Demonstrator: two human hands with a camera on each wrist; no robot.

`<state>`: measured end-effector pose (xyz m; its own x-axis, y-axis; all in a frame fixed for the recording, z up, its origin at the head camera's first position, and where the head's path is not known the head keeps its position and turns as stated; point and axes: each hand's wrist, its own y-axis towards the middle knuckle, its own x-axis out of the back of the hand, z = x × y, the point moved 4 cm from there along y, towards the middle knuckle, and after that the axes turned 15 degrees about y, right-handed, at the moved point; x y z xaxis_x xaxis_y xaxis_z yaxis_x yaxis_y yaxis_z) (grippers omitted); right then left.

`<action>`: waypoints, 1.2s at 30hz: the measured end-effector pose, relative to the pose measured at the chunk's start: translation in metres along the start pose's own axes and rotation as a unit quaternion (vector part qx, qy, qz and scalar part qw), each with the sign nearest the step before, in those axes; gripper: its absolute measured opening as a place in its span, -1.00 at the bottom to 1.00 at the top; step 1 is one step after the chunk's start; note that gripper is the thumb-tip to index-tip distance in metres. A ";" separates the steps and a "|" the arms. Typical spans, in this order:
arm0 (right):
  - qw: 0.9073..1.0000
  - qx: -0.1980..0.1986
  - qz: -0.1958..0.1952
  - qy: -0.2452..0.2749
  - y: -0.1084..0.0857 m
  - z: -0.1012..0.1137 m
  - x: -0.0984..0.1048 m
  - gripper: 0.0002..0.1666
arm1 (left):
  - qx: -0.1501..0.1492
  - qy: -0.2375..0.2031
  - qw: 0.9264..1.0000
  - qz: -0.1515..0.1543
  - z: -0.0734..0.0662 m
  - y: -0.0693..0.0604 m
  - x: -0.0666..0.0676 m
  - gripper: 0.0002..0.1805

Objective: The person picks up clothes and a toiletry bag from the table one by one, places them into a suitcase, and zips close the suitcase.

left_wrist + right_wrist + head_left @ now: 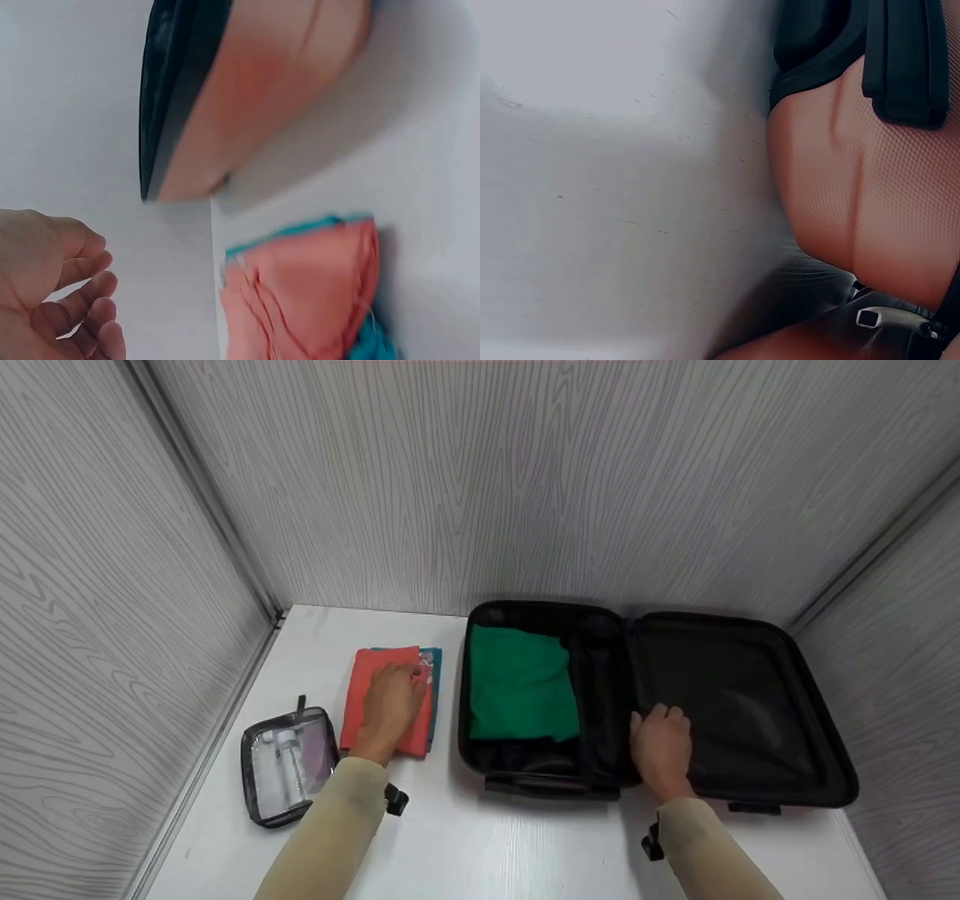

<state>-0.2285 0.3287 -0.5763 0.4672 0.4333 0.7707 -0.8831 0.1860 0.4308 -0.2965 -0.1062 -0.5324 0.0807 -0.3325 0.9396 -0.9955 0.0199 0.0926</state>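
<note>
My left hand [391, 701] is over a folded coral garment [358, 716], which lies on a teal cloth [436, 682] left of the suitcase. In the left wrist view, its loosely bent fingers [94, 289] hold nothing and look apart from the cloth. A suitcase [600, 690] lies spread flat, black inside and coral outside. Folded green cloth [521, 686] fills much of its left half. At the middle edge, beside the right half [739, 712], is my right hand [661, 746], fingers loosely bent. The right wrist view hides most of that hand.
Left of the coral garment lies a clear, black-edged pouch [250, 780] with a white bottle [291, 765] inside. All this stands on a white table [480, 847]. Wood-grain panels [450, 495] rise behind and on both sides. A metal zipper pull [892, 319] hangs by the suitcase.
</note>
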 end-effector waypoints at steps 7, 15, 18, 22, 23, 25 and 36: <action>1.000 -0.006 0.002 0.001 0.001 -0.001 0.001 -0.55 | 0.043 0.014 0.999 -0.014 0.046 -0.006 0.007 -0.64; 1.000 -0.001 -0.002 0.002 0.001 -0.002 0.001 -0.55 | 0.060 0.042 0.997 -0.007 0.078 -0.004 0.001 -0.68; 1.000 -0.006 -0.005 0.006 0.001 -0.002 0.001 -0.55 | 0.070 0.049 0.996 0.013 0.086 -0.004 -0.004 -0.71; 1.000 -0.013 -0.002 0.013 0.001 -0.001 0.000 -0.55 | 0.080 0.059 0.994 0.036 0.096 -0.004 -0.009 -0.72; 1.000 -0.014 0.000 0.013 0.001 -0.001 -0.001 -0.55 | 0.085 0.060 0.994 0.043 0.097 -0.004 -0.010 -0.72; 1.000 -0.015 0.001 0.013 0.001 -0.001 -0.001 -0.54 | 0.091 0.062 0.992 0.057 0.100 -0.004 -0.012 -0.71; 1.000 -0.020 0.013 0.006 0.003 0.002 -0.005 -0.53 | 0.128 0.045 0.983 0.124 0.105 -0.004 -0.016 -0.69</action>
<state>-0.2330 0.3256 -0.5779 0.4434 0.4490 0.7758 -0.8962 0.2102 0.3906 -0.2995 -0.2003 -0.5823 -0.1728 -0.2620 0.9495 -0.9639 -0.1531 -0.2176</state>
